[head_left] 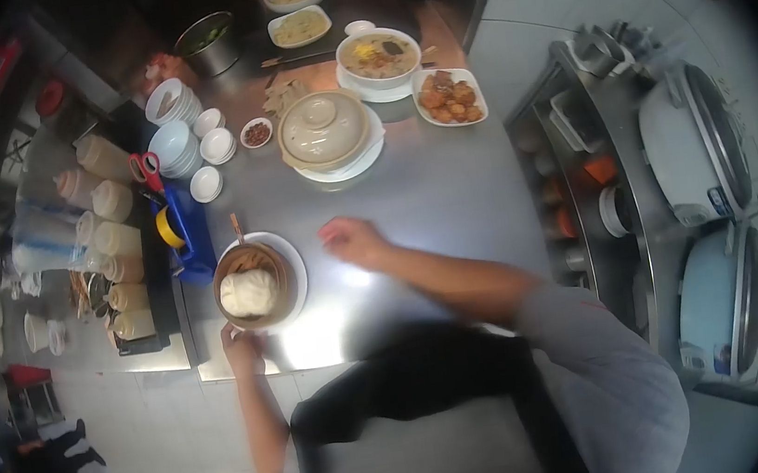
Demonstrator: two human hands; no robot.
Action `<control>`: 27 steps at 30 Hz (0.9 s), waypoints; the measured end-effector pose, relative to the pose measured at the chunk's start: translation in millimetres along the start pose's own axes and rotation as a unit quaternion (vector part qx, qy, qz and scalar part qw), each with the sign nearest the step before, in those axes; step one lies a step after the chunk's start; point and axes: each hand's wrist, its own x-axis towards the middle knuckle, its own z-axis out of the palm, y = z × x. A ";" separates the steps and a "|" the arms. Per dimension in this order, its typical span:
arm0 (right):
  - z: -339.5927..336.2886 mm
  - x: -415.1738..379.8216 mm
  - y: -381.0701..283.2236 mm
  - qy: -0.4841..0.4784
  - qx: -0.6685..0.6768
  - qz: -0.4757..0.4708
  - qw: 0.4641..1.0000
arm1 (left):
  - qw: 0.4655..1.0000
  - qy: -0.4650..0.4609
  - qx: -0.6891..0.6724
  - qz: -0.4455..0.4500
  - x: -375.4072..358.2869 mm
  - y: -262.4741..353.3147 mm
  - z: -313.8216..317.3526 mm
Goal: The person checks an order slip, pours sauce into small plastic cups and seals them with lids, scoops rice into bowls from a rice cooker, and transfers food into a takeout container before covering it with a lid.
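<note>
A bamboo steamer (282, 268) with a large white bun (249, 293) in it stands on a white plate (295, 263) near the left front of the steel table (412, 195). My left hand (242, 348) is at the near edge of the plate, its fingers partly hidden and too blurred to read. My right hand (352, 241) is above the table to the right of the plate, touching no dish, with its fingers curled together; whether anything small is in them is hidden. Beyond it sits a lidded clay pot (323, 131) on a white plate.
Small white bowls (174, 146), a blue tape dispenser (194, 229) and red scissors (146, 169) line the left side. A soup bowl (379, 57) and a dish of fried pieces (449, 98) stand at the back. Shelves with rice cookers (682, 146) are at right.
</note>
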 end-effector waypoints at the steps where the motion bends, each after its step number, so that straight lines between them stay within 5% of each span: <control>1: -29.1 -8.5 -19.7 0.063 -0.009 0.022 0.998 | 1.000 0.025 -0.009 0.007 -2.7 3.6 5.8; 3: -88.5 -18.5 -55.6 0.110 -0.034 0.074 0.991 | 0.997 -0.073 0.026 0.011 29.6 -8.8 5.6; 5: -140.7 -27.9 -79.4 0.165 0.035 0.067 0.983 | 0.997 -0.063 -0.035 -0.004 21.4 2.4 31.9; 7: -169.2 -29.7 -73.7 0.161 0.045 0.041 0.985 | 0.941 -0.150 0.149 0.263 72.5 -59.8 13.5; 9: -172.9 -39.3 -52.3 0.052 0.090 0.100 0.990 | 0.992 -0.123 -0.018 0.019 -0.9 0.2 58.8; 12: -142.5 -59.9 -24.3 -0.035 0.086 0.268 0.959 | 0.978 -0.197 0.062 0.022 -15.7 -8.7 73.6; 15: -109.5 -89.4 -5.9 -0.006 0.088 0.321 0.943 | 0.947 -0.295 0.125 -0.001 -7.1 -2.7 89.2; 17: -95.4 -104.2 -15.3 0.020 0.027 0.350 0.936 | 0.946 -0.291 0.130 0.054 21.2 8.3 104.1; 19: -89.2 -122.7 -12.1 0.098 0.116 0.362 0.920 | 0.948 -0.287 0.098 0.101 58.3 29.3 126.6; 23: -80.9 -138.0 -9.2 0.180 0.194 0.325 0.908 | 0.954 -0.262 -0.105 -0.101 107.0 91.1 198.8; 26: -80.4 -135.3 -5.6 0.207 0.174 0.324 0.906 | 0.953 -0.212 -0.189 -0.109 137.5 105.2 248.2; 27: -82.5 -134.9 -1.0 0.215 0.175 0.314 0.908 | 0.986 -0.162 -0.044 0.011 134.4 112.8 255.0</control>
